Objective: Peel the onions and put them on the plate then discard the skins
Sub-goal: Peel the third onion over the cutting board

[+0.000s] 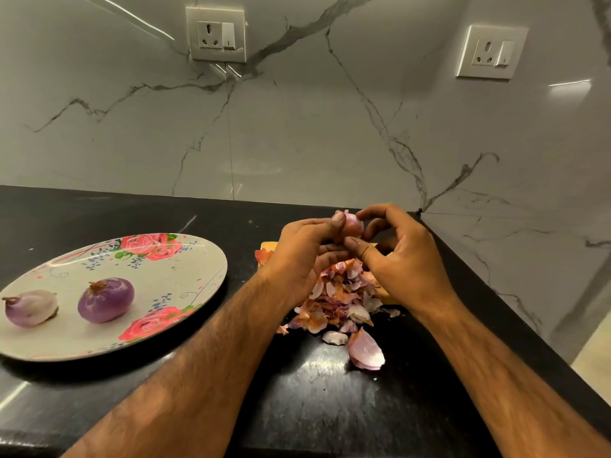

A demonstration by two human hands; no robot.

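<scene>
A small pink onion (353, 223) is held up above the counter between both hands. My left hand (302, 256) grips it from the left, thumb on top. My right hand (401, 256) pinches it from the right with thumb and fingertips. Below the hands lies a pile of onion skins (340, 299), with a larger pink peel (367, 352) nearer to me. On the left, a floral plate (185, 276) carries two peeled purple onions, a pale one (31, 307) and a darker one (105, 299).
The black counter (314, 401) ends at a marble wall behind and a marble wall on the right. A yellow board edge (267, 246) shows under the hands and skins. Two wall sockets (216, 34) (491, 51) sit high on the walls.
</scene>
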